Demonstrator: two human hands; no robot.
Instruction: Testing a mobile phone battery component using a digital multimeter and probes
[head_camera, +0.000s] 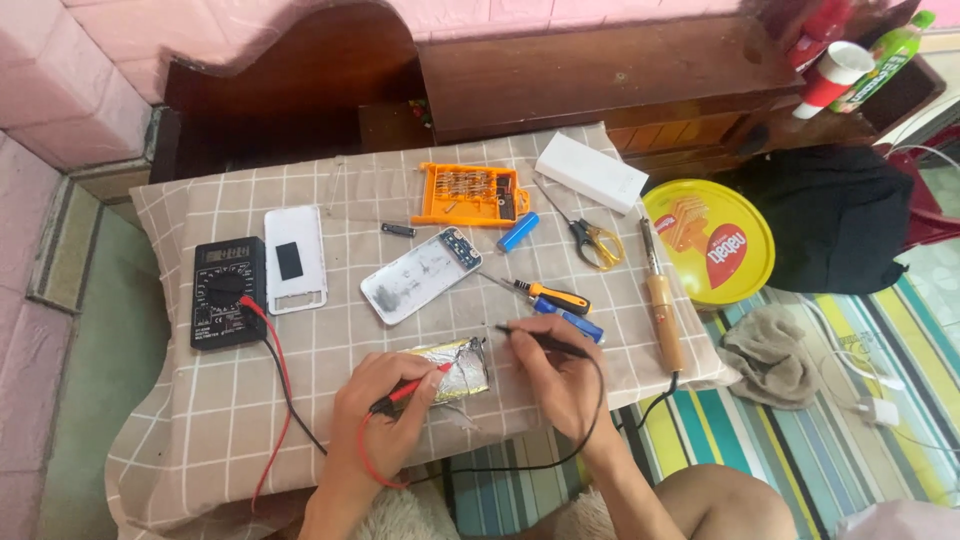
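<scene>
Two probes are in use. The left hand fingers pinch one red probe; the right hand fingers pinch one black probe. Both tips meet one foil-wrapped battery pack lying between the hands on the checked cloth. One black multimeter, two screwdrivers and one pair of scissors lie nearby.

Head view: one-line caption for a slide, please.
Left hand with red probe and right hand with black probe touch a foil-wrapped pack.
</scene>
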